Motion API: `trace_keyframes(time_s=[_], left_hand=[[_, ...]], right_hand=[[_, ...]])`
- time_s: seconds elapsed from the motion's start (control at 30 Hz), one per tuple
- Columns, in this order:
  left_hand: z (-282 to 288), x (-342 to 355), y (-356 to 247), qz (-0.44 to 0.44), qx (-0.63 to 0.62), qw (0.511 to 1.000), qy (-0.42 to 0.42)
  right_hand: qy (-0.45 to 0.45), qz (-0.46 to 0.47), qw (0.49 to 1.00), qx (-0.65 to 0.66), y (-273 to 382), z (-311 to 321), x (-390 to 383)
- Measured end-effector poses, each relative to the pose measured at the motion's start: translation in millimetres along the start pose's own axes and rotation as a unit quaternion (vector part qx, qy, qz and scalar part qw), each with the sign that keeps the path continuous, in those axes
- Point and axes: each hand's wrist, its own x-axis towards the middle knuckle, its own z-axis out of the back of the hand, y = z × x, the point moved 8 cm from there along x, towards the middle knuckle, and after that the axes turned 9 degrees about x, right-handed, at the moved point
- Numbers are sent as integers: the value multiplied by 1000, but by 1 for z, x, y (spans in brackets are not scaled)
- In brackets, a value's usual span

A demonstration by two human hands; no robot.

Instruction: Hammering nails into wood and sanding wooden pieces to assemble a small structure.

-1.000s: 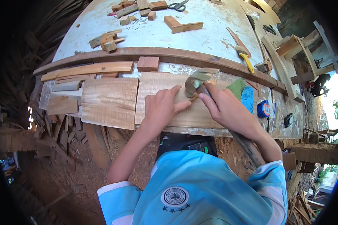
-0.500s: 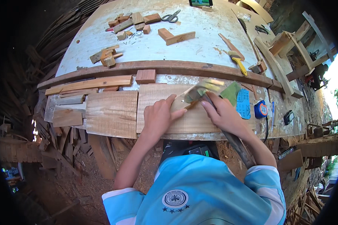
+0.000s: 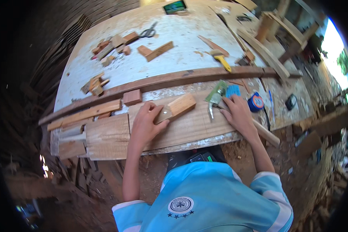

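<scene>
While the left forearm rises from below, nearly upright in the view, the left hand lies knuckles-up over the bench's front strip, thumb and forefinger parted in a V that holds the near end of a wooden block. That block sits on a broad flat board, slanting up and away to the right, its far end free of the fingers.

The right forearm leans inward to the left. The right hand, palm down, is closed around a hammer just behind its head; the handle runs back under the wrist, and its butt juts past the bench's near edge. The head is over the board's far right part, beside a green sheet and a blue sheet.

Between the two hands a bare stretch of board reaches almost to the near edge. Behind it, a long dark rail crosses the bench from side to side, bounding the work strip, with a reddish block against it beyond the left hand. A second board lies to the left, and a tape measure sits just beside the right hand, toward the bench's right end.
</scene>
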Motion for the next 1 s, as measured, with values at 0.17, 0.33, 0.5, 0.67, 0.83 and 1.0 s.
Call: trace_keyframes(time_s=[0.17,0.33,0.5,0.67,0.83,1.0], left_hand=[[-3,7,0,9,-3,998,55],[-10,2,-19,17,109,993,43],[-19,-4,-24,24,187,981,39],[-15,-1,-13,27,110,991,77],[-21,15,-19,-8,98,993,65],[-42,30,-24,29,183,976,113]], right_hand=[[-34,-58,998,10,3,-17,-4],[-174,-52,983,-10,4,-13,-20],[-185,-57,981,-10,1,-13,-24],[-190,-37,981,7,3,-14,-26],[-191,-36,981,3,6,-14,-25],[-183,-37,982,2,5,-8,-29]])
